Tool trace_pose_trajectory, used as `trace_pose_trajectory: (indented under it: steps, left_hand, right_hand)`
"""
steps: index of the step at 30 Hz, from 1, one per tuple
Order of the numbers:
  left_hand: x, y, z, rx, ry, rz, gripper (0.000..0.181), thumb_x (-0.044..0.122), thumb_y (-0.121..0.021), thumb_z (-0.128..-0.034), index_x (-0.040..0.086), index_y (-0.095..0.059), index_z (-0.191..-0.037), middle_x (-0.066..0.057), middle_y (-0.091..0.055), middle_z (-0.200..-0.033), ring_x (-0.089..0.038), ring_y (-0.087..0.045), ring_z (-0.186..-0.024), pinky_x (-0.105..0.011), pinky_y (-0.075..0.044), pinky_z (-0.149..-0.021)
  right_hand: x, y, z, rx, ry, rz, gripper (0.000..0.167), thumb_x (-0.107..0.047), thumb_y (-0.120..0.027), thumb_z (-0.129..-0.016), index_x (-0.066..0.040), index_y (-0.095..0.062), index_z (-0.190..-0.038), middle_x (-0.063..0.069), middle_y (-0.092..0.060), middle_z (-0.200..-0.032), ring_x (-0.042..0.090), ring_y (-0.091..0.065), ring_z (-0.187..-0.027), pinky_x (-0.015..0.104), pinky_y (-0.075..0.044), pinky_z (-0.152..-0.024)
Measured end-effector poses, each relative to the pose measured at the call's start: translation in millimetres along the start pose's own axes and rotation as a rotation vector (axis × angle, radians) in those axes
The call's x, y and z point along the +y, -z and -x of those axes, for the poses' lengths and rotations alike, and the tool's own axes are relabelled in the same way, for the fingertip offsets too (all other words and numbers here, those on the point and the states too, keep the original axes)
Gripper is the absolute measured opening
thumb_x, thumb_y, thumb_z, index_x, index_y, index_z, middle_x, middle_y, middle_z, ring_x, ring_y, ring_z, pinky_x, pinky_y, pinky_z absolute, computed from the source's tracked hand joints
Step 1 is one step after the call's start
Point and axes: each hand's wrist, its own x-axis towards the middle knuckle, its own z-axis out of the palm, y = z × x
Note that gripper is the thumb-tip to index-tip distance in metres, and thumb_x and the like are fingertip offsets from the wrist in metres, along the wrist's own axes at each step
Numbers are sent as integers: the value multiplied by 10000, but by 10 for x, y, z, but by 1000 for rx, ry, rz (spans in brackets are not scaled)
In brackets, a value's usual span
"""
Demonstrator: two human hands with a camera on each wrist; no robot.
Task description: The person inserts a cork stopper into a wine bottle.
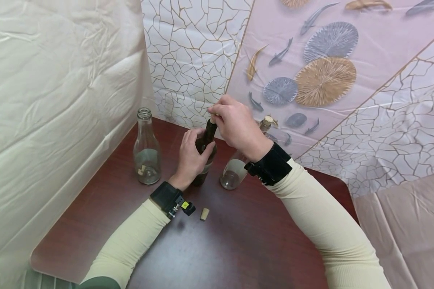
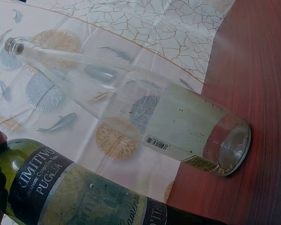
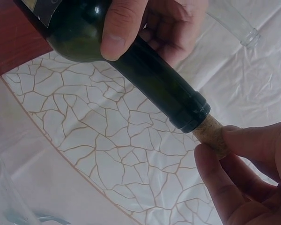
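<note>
A dark green wine bottle (image 1: 210,130) stands near the back of the table, its label (image 2: 89,194) showing in the left wrist view. My left hand (image 1: 192,157) grips it around the shoulder, thumb on the near side. At the bottle's mouth my right hand (image 1: 236,124) pinches a cork (image 3: 210,134) between thumb and fingers. The cork's lower end sits in the neck opening, and a good part of it stands out above the rim. How deep it goes is hidden by the dark glass.
To the left stands an uncorked clear bottle (image 1: 147,148) with small bits inside. Another clear bottle (image 1: 234,172), topped by a cork (image 1: 269,119), is behind my right wrist. A loose cork (image 1: 204,214) is on the reddish-brown table (image 1: 238,245). Patterned cloth hangs behind.
</note>
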Motion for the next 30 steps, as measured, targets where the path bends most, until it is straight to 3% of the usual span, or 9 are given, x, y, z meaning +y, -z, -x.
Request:
trace_pose_trajectory:
  steps: [11,23,30]
  left_hand:
    - [-7,-6,3,2,-4,-1,425,233,-731,-990,41,-598,-1345,-157,-623,-1226,-316,-562,-1142,-467,-497,-987]
    - [-2,1,3,5,-18,0,426,236,-726,-995,36,-595,-1347,-163,-625,-1218,-321,-558,-1137,-470,-494,-986]
    - [-12,-9,10,3,-17,-8,427,239,-727,-994,36,-595,-1346,-162,-626,-1227,-320,-564,-1146,-468,-500,-988]
  right_hand:
    - [-2,-40,13,40,14,-14,198,-105,-613,-1051,-36,-781,-972,91,-631,-943,237,-669,-866,396,-553,-820]
    - [7,-27,13,34,16,-16,194,-81,-616,-1043,-37,-795,-1102,96,-637,-954,228,-669,-866,370,-553,-796]
    - [23,60,-49,-56,24,-10,221,-52,-651,-1002,-31,-780,-1180,112,-707,-1040,255,-709,-970,373,-578,-869]
